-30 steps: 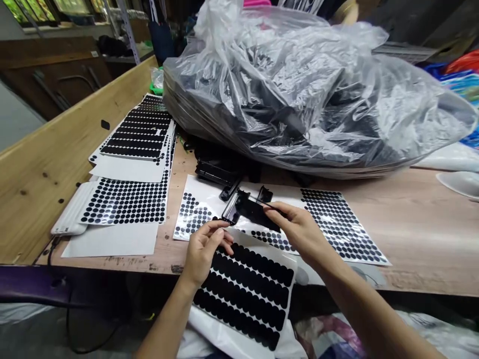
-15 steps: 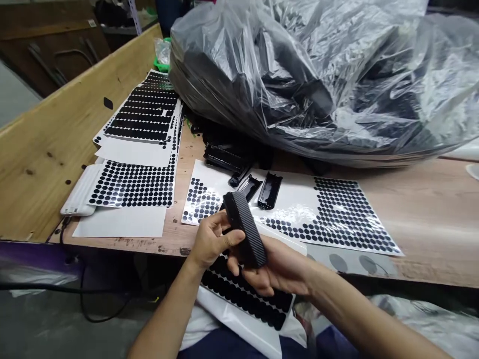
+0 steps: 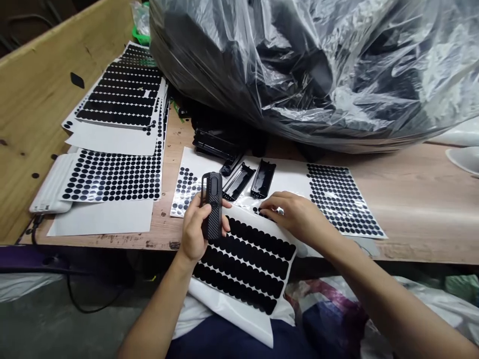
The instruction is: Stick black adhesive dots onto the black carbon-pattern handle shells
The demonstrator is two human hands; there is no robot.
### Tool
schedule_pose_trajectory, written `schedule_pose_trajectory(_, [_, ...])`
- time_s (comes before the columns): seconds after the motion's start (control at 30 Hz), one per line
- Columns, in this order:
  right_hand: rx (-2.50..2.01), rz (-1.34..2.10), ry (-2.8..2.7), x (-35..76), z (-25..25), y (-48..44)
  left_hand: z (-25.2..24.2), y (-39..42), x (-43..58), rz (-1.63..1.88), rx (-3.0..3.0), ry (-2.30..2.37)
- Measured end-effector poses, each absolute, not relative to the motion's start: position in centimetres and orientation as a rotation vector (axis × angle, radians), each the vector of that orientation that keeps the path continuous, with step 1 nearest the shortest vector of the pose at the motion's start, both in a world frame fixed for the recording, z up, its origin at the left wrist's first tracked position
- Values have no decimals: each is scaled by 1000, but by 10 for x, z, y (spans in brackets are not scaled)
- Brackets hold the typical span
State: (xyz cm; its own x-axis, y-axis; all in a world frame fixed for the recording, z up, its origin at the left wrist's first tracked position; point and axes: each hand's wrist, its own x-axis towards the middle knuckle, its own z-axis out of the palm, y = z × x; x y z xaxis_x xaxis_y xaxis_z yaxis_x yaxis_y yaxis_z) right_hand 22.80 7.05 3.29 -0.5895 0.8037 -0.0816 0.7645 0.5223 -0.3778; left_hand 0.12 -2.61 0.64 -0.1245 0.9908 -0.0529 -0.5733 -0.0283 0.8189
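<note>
Upright in my left hand (image 3: 194, 227) is a black plastic casing (image 3: 214, 212) with a carbon-fibre-like texture, my thumb across its front. My right hand (image 3: 295, 214) is apart from it, fingertips pinched at the near edge of a white sheet of round black stickers (image 3: 344, 199); what they hold, if anything, is hidden. Below both hands, a sheet with rows of larger black stickers (image 3: 247, 259) lies over my lap and slopes up to the table edge. Two open black plastic shells (image 3: 263, 178) rest on the dotted sheet just beyond my hands.
A large clear plastic bag (image 3: 299, 89) of dark items fills the back. More black parts (image 3: 217, 142) are piled before it. Stacked sticker sheets (image 3: 116, 172) and a white cabled device (image 3: 54, 184) lie left, beside a wooden side board (image 3: 75, 99).
My right hand has let go of the casing and moved right to the dotted sheet. My left hand has turned the casing more upright and shifted it left. The view has tilted down slightly.
</note>
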Motion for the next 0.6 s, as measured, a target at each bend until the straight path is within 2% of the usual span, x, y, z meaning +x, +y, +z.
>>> schedule_pose_trajectory(0.17, [-1435, 887, -2517, 221, 54, 75, 9, -25, 2, 1539, 678, 873])
schedule_pose_trajectory(0.33, [-1345, 1651, -1787, 185, 79, 59, 8, -26, 3, 1547, 659, 856])
schedule_pose_trajectory(0.4, [-1275, 1848, -1600, 165, 81, 52, 6, -26, 3, 1548, 644, 859])
schedule_pose_trajectory(0.6, [-1236, 1881, -1557, 135, 76, 48, -2, -28, 3, 1522, 656, 862])
